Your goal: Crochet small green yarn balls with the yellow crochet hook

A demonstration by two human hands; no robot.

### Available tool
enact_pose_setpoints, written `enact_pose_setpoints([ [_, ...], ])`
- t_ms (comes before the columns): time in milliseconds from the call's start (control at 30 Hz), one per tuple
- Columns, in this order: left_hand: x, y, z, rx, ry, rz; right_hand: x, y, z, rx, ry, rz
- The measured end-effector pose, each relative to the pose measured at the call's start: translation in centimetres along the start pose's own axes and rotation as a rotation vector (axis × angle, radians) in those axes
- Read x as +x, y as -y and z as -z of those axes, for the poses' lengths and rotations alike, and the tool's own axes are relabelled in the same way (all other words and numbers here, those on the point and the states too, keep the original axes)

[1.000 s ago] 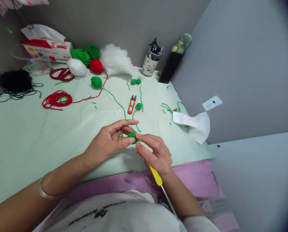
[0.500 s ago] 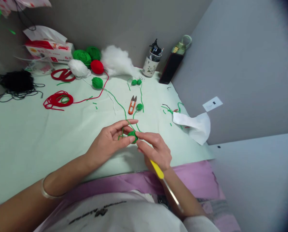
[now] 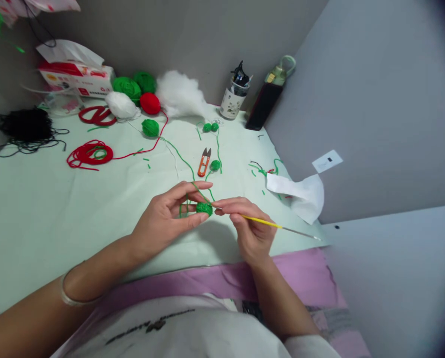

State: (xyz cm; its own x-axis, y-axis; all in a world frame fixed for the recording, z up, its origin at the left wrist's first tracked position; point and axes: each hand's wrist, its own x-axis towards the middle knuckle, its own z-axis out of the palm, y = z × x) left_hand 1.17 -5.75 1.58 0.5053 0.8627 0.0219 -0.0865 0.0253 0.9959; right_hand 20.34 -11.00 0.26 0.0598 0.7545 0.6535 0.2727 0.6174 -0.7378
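Between the thumb and fingers of my left hand (image 3: 168, 211) is a small round green crochet piece (image 3: 204, 209). Green yarn (image 3: 180, 154) runs over the left index finger and back to a green yarn ball (image 3: 150, 128). My right hand (image 3: 252, 226) pinches a crochet hook (image 3: 263, 220) with a yellow grip and a metal shaft, which points out to the right. The hook's working tip is at the top right of the crochet piece, too small to make out. Just beyond my hands lie orange thread snips (image 3: 204, 162) and a small green crocheted ball (image 3: 215, 165).
Two small green balls (image 3: 211, 128) lie farther back. Along the back stand a tissue pack (image 3: 76, 79), white stuffing (image 3: 179, 94), a pen cup (image 3: 232, 99) and a phone (image 3: 264, 105). Black yarn (image 3: 26, 130), red yarn (image 3: 90, 153) and red-handled scissors (image 3: 97, 115) are left; white paper (image 3: 300, 196) is right.
My right hand has turned, swinging the hook's rear end from pointing down toward me to pointing right. The green piece has tilted slightly in my left hand.
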Motion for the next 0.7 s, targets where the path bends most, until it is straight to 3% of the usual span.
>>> enact_pose_setpoints([
  [133,-0.1,0.0,-0.2,0.066,-0.018,-0.067,0.0,0.2,0.0,-0.009,0.001,-0.012],
  [300,0.0,0.1,-0.3,-0.062,0.001,0.081,-1.2,-0.2,-0.8,-0.315,0.015,0.274],
  [400,0.1,0.2,-0.4,-0.164,0.055,0.090,-1.9,-0.6,-0.9,-0.515,0.018,0.399],
  [700,0.0,0.7,-0.6,-0.219,0.005,0.079,-2.1,-1.0,0.1,-0.505,0.102,0.354],
])
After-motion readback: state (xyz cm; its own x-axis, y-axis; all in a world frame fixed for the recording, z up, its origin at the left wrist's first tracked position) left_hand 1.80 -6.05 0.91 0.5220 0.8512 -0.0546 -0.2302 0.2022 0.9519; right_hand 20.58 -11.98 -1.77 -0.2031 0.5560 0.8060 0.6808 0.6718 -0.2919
